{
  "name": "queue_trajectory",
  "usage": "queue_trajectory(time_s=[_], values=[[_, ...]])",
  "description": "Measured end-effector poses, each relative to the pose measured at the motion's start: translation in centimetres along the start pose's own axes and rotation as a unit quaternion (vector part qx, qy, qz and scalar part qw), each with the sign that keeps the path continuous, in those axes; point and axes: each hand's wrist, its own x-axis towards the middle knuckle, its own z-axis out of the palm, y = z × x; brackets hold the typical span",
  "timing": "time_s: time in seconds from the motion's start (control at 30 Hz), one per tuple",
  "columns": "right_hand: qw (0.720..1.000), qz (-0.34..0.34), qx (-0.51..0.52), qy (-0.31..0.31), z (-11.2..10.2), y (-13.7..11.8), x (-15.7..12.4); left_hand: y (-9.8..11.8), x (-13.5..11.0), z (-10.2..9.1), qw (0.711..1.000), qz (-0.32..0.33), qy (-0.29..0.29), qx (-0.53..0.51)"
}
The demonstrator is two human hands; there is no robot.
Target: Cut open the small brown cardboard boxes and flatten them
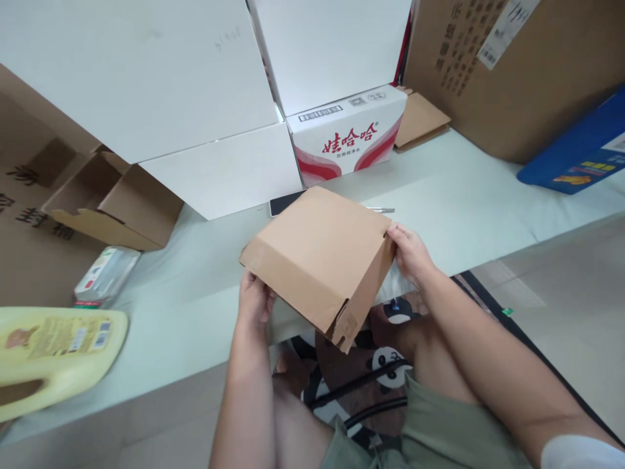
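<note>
A brown cardboard box (325, 244), partly folded, is held tilted over the front edge of the table. My left hand (254, 298) grips its left side from below, with the fingertips hidden under the cardboard. At the right corner, my right hand (407, 249) pinches the edge, thumb on top. Two side panels are bent down, and a slotted tab shows at the corner nearest me. Behind the box, a dark flat object (286, 203) and a thin metal tool (383, 210) lie on the table, both partly covered.
White boxes (224, 172) and a red-and-white carton (349, 140) line the back. An open cardboard box (139, 202), a clear plastic container (110, 277) and a yellow jug (63, 352) stand left. At right are a blue container (579, 146) and a large brown carton (508, 71).
</note>
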Motion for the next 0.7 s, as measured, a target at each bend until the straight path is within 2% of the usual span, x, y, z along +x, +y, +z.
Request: queue_trajectory(time_s=[0.13,0.27,0.33,0.43,0.53,0.63,0.7], values=[[0.99,-0.023,-0.132,-0.048,0.1,-0.7,-0.5,0.6,-0.1,-0.1,0.998,-0.059,0.003,-0.013],[0.956,-0.026,-0.276,-0.093,0.4,-0.8,-0.7,1.0,-0.5,-0.4,0.989,-0.149,0.025,-0.012],[0.944,-0.014,-0.313,-0.104,0.6,-0.6,-0.8,1.2,-0.6,-0.5,0.987,-0.154,0.026,-0.034],[0.936,0.015,-0.335,-0.108,0.7,-0.4,-0.8,1.2,-0.6,-0.6,0.989,-0.131,-0.013,-0.074],[0.955,0.018,-0.28,-0.101,0.3,-0.5,-0.4,0.9,-0.1,-0.9,0.994,-0.093,-0.017,-0.053],[0.987,0.024,-0.118,-0.103,-0.7,-0.7,0.2,0.5,0.3,-1.1,0.997,-0.069,0.001,-0.014],[0.992,0.049,-0.018,-0.111,-1.4,-1.0,0.4,0.4,0.4,-1.2,0.998,-0.063,-0.002,-0.015]])
